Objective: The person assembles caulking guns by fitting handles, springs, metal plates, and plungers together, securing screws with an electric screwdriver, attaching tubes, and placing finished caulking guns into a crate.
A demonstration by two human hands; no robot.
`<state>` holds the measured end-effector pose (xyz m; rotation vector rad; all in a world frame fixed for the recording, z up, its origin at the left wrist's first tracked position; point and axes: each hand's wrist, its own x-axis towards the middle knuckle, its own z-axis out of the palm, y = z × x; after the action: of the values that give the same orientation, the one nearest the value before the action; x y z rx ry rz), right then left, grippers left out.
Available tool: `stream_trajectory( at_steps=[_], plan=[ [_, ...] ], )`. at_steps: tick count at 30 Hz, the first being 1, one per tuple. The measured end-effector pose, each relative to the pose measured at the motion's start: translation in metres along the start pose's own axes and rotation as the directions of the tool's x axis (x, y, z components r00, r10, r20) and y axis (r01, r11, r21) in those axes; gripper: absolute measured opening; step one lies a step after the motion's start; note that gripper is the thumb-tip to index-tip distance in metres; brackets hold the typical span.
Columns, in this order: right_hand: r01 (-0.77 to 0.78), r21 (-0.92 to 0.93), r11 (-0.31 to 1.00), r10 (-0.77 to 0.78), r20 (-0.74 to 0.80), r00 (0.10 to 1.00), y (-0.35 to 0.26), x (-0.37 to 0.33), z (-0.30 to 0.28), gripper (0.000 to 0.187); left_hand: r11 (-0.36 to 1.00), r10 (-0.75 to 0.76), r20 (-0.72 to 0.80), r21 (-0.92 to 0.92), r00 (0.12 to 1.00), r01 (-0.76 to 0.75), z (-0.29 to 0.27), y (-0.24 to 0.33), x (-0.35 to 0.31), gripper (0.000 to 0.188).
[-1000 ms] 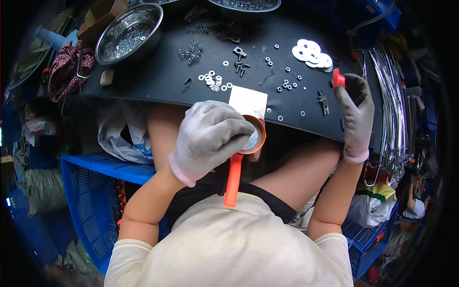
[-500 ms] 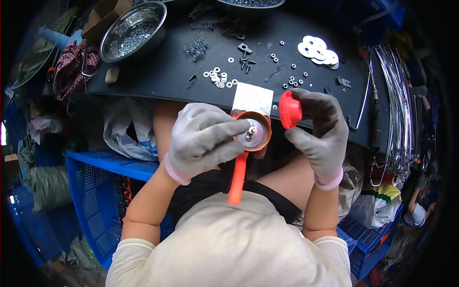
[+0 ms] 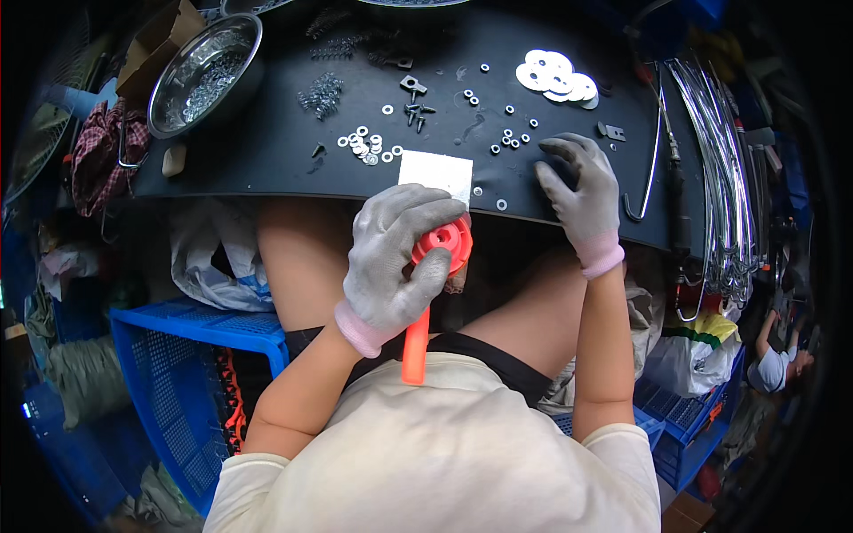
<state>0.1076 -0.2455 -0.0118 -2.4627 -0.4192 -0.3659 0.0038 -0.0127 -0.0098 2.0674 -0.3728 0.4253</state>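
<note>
In its grey glove, my left hand (image 3: pixel 395 253) grips a red round plastic cap (image 3: pixel 455 238) with a hole in its middle. The cap sits over a round body that it now hides; an orange-red handle (image 3: pixel 415 351) sticks out below toward my lap. A pale square plate (image 3: pixel 437 175) juts from the table edge just beyond. My right hand (image 3: pixel 582 191), also gloved, hovers at the table's near edge with thumb and fingers apart and nothing in them. Closest to it are several small nuts (image 3: pixel 508 140) and a flat metal clip (image 3: pixel 613 132).
Loose washers (image 3: pixel 366 145), dark screws (image 3: pixel 416 114), springs (image 3: pixel 322 95) and a stack of white discs (image 3: pixel 560 75) lie on the black table (image 3: pixel 284 164). A steel bowl (image 3: pixel 238 89) of small parts stands far left. Long bent metal rods (image 3: pixel 715 160) hang at right. Blue crates (image 3: pixel 195 324) flank my legs.
The red cap has gone from my right hand onto the round body, covering its metal inside, and my left hand now grips it. My right hand has moved away, empty, toward the nuts.
</note>
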Motion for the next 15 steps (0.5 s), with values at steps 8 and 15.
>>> stream_trajectory(
  at_steps=[8, 15],
  plan=[
    [0.147, -0.229, 0.962, -0.127, 0.102, 0.987, 0.010, 0.040, 0.019, 0.013, 0.984, -0.158, 0.046, -0.076, 0.986, 0.161, 0.002, -0.005, -0.008, 0.045],
    [0.180, 0.354, 0.918, -0.193, 0.003, 0.981, -0.051, 0.024, 0.006, 0.009, 0.989, -0.105, 0.024, -0.104, 0.994, 0.107, 0.001, -0.016, -0.008, 0.048]
  ],
)
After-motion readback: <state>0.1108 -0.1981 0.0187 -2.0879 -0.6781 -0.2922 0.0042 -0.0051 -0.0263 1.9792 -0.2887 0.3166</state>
